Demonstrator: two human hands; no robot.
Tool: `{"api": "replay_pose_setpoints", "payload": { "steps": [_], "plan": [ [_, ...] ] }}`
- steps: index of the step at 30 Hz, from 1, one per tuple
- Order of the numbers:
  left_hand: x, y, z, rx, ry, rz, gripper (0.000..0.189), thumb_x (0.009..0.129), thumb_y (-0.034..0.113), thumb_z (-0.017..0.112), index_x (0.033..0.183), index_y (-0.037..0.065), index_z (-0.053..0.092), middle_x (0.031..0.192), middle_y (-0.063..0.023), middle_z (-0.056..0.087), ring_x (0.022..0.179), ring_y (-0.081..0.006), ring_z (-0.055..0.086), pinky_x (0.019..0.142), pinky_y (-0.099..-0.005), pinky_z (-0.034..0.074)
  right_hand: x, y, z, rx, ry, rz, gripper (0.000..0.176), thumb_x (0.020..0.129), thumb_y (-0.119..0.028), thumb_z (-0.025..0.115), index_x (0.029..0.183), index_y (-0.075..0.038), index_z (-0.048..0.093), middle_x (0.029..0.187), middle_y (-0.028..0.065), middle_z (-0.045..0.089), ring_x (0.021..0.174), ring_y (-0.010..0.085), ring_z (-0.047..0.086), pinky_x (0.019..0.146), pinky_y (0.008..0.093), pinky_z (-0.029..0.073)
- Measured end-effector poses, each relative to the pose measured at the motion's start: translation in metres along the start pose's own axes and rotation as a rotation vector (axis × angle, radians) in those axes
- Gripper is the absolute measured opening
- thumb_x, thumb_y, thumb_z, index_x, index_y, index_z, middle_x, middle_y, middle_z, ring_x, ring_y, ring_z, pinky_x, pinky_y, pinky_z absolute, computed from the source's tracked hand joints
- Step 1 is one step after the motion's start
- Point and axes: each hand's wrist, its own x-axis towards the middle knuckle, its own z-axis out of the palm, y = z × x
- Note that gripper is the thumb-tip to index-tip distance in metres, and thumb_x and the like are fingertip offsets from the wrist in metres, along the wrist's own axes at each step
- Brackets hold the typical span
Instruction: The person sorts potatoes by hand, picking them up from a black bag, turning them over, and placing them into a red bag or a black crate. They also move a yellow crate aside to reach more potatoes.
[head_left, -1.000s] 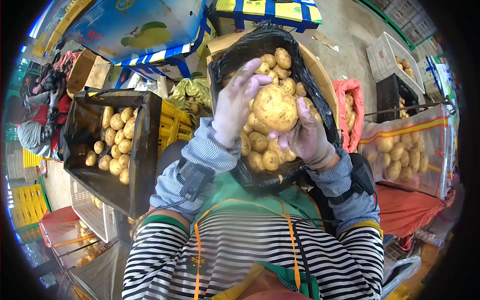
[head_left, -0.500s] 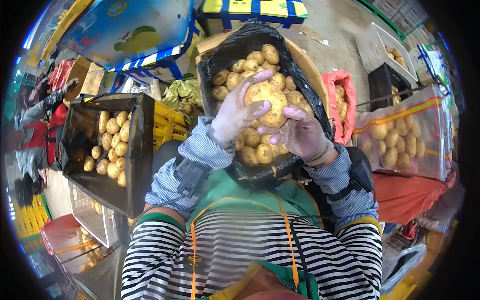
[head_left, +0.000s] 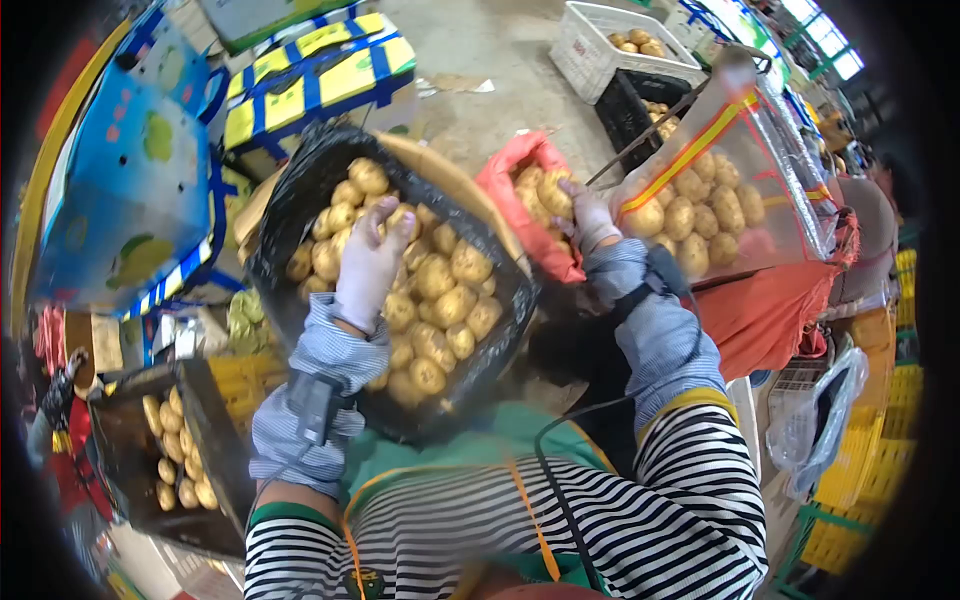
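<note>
My gloved left hand (head_left: 368, 262) reaches over a carton lined with black plastic (head_left: 285, 205), its fingers apart and close above the potatoes (head_left: 435, 278) heaped inside. Whether its fingertips touch one is hard to see. Off to the right, my gloved right hand (head_left: 592, 218) is closed on a large potato (head_left: 556, 194) at the mouth of a red sack (head_left: 497, 178). More potatoes lie in that sack, partly hidden by the hand.
Further right stands a clear-sided bag of potatoes (head_left: 700, 215) above red cloth (head_left: 765, 315). A white crate (head_left: 585, 60) and a black crate (head_left: 625, 105) sit beyond. At left are a dark-lined potato bin (head_left: 120, 440), blue cartons (head_left: 120, 190) and a yellow-blue box (head_left: 320, 80).
Both hands held a large potato between them over the carton. They have parted: the right hand moved right to the red sack with a potato, the left stayed over the carton. The view swung right.
</note>
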Motion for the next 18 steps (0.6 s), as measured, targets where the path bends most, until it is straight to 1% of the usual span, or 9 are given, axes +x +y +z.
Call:
{"api": "replay_pose_setpoints", "payload": {
  "steps": [1, 3, 4, 5, 6, 9, 12, 15, 18],
  "plan": [
    [0.015, -0.003, 0.017, 0.026, -0.020, 0.005, 0.049, 0.092, 0.028, 0.070, 0.124, -0.007, 0.058, 0.119, -0.0168, 0.063, 0.112, -0.0229, 0.060, 0.099, -0.0327, 0.044, 0.012, 0.002, -0.006, -0.166, 0.138, -0.047, 0.042, 0.090, -0.034, 0.069, 0.125, -0.013, 0.058, 0.097, 0.0053, 0.065, 0.075, 0.0194, 0.061, 0.062, 0.0290, 0.053],
    [0.056, -0.014, 0.049, 0.697, 0.038, 0.421, 0.048, 0.087, 0.032, 0.071, 0.119, -0.002, 0.061, 0.116, -0.0201, 0.064, 0.108, -0.0331, 0.061, 0.103, -0.0408, 0.040, 0.022, 0.003, 0.000, -0.278, 0.125, -0.149, 0.029, 0.089, -0.020, 0.070, 0.115, -0.011, 0.061, 0.092, 0.0059, 0.064, 0.076, 0.0178, 0.062, 0.069, 0.0290, 0.054],
    [0.073, -0.019, 0.071, 0.728, 0.080, 0.424, 0.052, 0.086, 0.041, 0.068, 0.120, 0.002, 0.062, 0.114, -0.0216, 0.065, 0.106, -0.0412, 0.061, 0.105, -0.0470, 0.036, 0.012, -0.004, 0.013, 0.091, -0.219, -0.271, 0.024, 0.086, -0.014, 0.069, 0.109, -0.011, 0.062, 0.089, 0.0063, 0.064, 0.075, 0.0173, 0.063, 0.073, 0.0294, 0.054],
    [0.089, -0.020, 0.086, 0.701, 0.052, 0.447, 0.052, 0.086, 0.041, 0.068, 0.120, 0.002, 0.062, 0.114, -0.0216, 0.065, 0.106, -0.0412, 0.061, 0.105, -0.0470, 0.036, -0.002, -0.013, 0.026, 0.454, -0.552, -0.401, 0.021, 0.084, -0.007, 0.068, 0.104, -0.010, 0.062, 0.086, 0.0067, 0.064, 0.074, 0.0168, 0.063, 0.077, 0.0298, 0.054],
    [0.108, -0.021, 0.101, 0.777, -0.035, 0.334, 0.055, 0.086, 0.044, 0.066, 0.122, 0.003, 0.061, 0.113, -0.0213, 0.066, 0.106, -0.0398, 0.062, 0.105, -0.0477, 0.037, 0.004, -0.020, 0.032, 0.357, -0.620, -0.483, 0.025, 0.084, -0.011, 0.068, 0.108, -0.010, 0.060, 0.092, 0.0082, 0.063, 0.082, 0.0189, 0.060, 0.081, 0.0317, 0.050],
    [0.151, -0.024, 0.146, 1.103, -0.274, 0.083, 0.068, 0.082, 0.057, 0.064, 0.127, 0.006, 0.060, 0.108, -0.0237, 0.069, 0.105, -0.0385, 0.066, 0.100, -0.0493, 0.043, 0.007, -0.038, 0.038, -0.603, -0.270, -0.784, 0.041, 0.085, -0.020, 0.067, 0.123, -0.010, 0.054, 0.109, 0.0128, 0.059, 0.106, 0.0252, 0.052, 0.096, 0.0373, 0.040],
    [0.169, -0.045, 0.165, 1.096, -0.498, -0.138, 0.064, 0.076, 0.057, 0.071, 0.114, 0.006, 0.061, 0.104, -0.0226, 0.070, 0.100, -0.0382, 0.068, 0.088, -0.0469, 0.051, -0.003, -0.044, 0.042, -1.076, -0.119, -0.851, 0.058, 0.085, -0.029, 0.065, 0.137, -0.009, 0.048, 0.127, 0.0173, 0.055, 0.129, 0.0316, 0.043, 0.110, 0.0429, 0.030],
    [0.154, -0.025, 0.167, 1.160, -0.418, -0.018, 0.055, 0.077, 0.048, 0.072, 0.109, 0.004, 0.060, 0.100, -0.0203, 0.072, 0.095, -0.0382, 0.069, 0.085, -0.0472, 0.053, 0.082, 0.027, 0.035, -1.225, 0.101, -0.847, 0.067, 0.083, -0.030, 0.068, 0.143, -0.009, 0.046, 0.144, 0.0213, 0.044, 0.140, 0.0348, 0.038, 0.117, 0.0476, 0.023],
    [0.156, -0.032, 0.166, 1.207, -0.449, 0.013, 0.048, 0.077, 0.036, 0.072, 0.108, 0.002, 0.058, 0.098, -0.0187, 0.072, 0.094, -0.0387, 0.069, 0.086, -0.0479, 0.052, 0.043, 0.057, -0.015, -0.916, 0.460, -0.748, 0.074, 0.083, -0.034, 0.068, 0.146, -0.006, 0.042, 0.146, 0.0261, 0.042, 0.137, 0.0404, 0.038, 0.114, 0.0498, 0.029]
  ]
}}
